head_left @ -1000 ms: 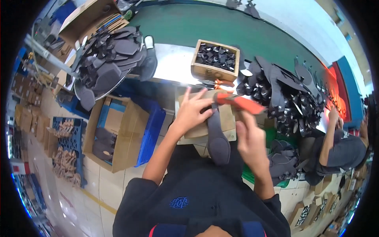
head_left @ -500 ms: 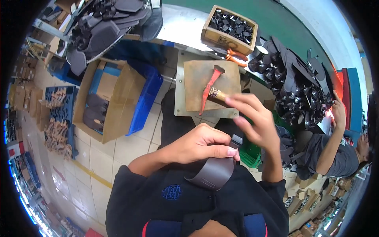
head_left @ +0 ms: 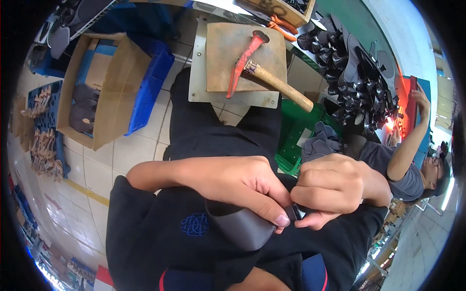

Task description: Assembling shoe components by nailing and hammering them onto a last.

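Pale floor tiles [head_left: 128, 157] spread around the person's legs, and a metal plate [head_left: 233, 99] sits ahead of the lap with a square tan board [head_left: 218, 48] on it. Across the board lies a hammer [head_left: 267, 77] with a red head; its wooden handle juts past the board's edge on the right.

Close to the chest, well apart from the board, the person works on a dark curved strip [head_left: 242, 230]. Most of it bows out below the left hand [head_left: 242, 186], which grasps it near one end, thumb laid over the surface. At that end a small black tip [head_left: 295, 212] shows in the narrow space between both hands, just past the left thumb. The right hand [head_left: 335, 189] is clenched, with thumb and forefinger on either side of the tip; whether they pinch it, I cannot tell.

Beyond the board, orange-handled pliers [head_left: 286, 24] lie on the bench beside a wooden box [head_left: 276, 10]. A heap of dark shoe parts [head_left: 359, 72] stands to the right, near a co-worker with one arm raised. A green crate [head_left: 289, 131] is just beyond the right hand; an open cardboard box [head_left: 121, 82] stands to the left.
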### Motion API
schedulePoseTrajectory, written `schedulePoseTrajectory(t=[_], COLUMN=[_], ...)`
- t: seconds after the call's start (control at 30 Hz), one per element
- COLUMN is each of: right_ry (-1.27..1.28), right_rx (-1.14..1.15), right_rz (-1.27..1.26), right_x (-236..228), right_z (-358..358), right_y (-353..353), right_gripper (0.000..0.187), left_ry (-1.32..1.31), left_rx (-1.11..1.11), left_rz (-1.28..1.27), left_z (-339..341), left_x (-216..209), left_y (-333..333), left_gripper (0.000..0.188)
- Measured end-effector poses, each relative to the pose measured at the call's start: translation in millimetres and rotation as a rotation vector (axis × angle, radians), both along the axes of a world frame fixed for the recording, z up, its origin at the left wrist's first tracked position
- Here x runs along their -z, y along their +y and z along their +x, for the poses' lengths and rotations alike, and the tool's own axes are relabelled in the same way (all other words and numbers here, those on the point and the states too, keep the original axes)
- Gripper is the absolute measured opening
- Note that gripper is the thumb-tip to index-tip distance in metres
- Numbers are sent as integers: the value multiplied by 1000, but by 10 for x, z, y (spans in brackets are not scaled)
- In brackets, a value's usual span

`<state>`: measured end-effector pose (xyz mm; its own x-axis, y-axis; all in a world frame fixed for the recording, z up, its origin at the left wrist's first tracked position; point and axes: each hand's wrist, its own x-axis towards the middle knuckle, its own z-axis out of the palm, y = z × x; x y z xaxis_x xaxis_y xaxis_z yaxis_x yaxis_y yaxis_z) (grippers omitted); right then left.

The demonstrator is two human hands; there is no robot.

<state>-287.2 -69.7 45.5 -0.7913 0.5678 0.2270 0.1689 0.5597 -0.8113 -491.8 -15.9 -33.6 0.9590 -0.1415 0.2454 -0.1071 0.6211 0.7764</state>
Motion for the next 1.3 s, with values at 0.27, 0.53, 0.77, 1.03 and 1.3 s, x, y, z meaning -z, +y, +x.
schedulePoseTrajectory(t=[0.27, 0.53, 0.77, 1.03, 1.3], right_ry=[-22, 142, 269, -129, -148], right_rx=[-60, -37, 39, 375, 1007], right_rz=[-120, 123, 125, -148, 13], right_x=[49, 259, 257, 514, 934], right_z=[50, 65, 56, 503, 523], right_y=[-68, -72, -99, 245, 309], right_gripper=[31, 32, 28, 57, 27], left_ry=[-16, 36, 34, 482, 554], left_rx=[-69, -25, 11, -530, -811], left_rz=[233, 167, 171, 233, 204], left_z=[-54, 3, 28, -95, 31], left_x=[-30, -52, -170, -218, -253], left_y=[13, -10, 26, 112, 93], left_gripper=[22, 22, 21, 23, 23])
